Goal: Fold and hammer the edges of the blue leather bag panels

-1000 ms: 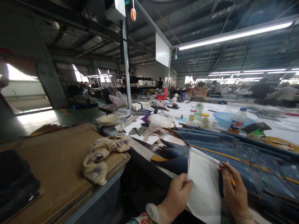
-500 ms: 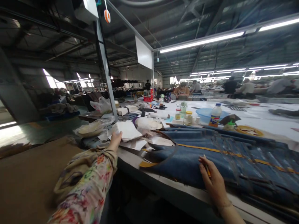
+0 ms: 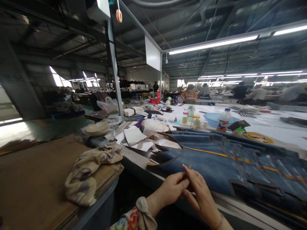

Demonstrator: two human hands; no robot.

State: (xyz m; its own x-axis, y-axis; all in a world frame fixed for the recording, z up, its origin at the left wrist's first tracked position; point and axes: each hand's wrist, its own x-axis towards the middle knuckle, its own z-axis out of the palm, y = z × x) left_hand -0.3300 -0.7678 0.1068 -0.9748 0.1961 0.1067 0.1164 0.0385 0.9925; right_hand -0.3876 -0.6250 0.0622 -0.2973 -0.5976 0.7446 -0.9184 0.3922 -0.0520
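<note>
Q. What setting is shown?
A. A large, dim workshop hall with a dark metal roof (image 3: 168,22) and long white tube lamps (image 3: 213,44). Across a long white tabletop (image 3: 271,124) lies glossy dark-blue flexible sheeting (image 3: 213,167) with a narrow orange strip (image 3: 212,151); the sheeting is the landmark for the positions below.

Q. Where are the hands, and in what state?
A. Both are at the near edge of the sheeting, meeting each other. The left hand (image 3: 168,190) has thumb and forefinger drawn together against the fingers of the right hand (image 3: 200,191), which are extended and slightly bent. A small yellowish tip (image 3: 189,166) shows just above them, too small to identify. Whether either hand grips anything, or touches the sheeting, cannot be told.

Q. What surrounds the sheeting?
A. Left of it, a squarish pad of white paper (image 3: 134,135); farther left, a beige cloth with purple-grey blotches (image 3: 82,175) on stacked brown cardboard (image 3: 35,179). Just behind it, an upright clear plastic bottle with a blue cap (image 3: 224,120) and a round yellow dish (image 3: 270,140).
</note>
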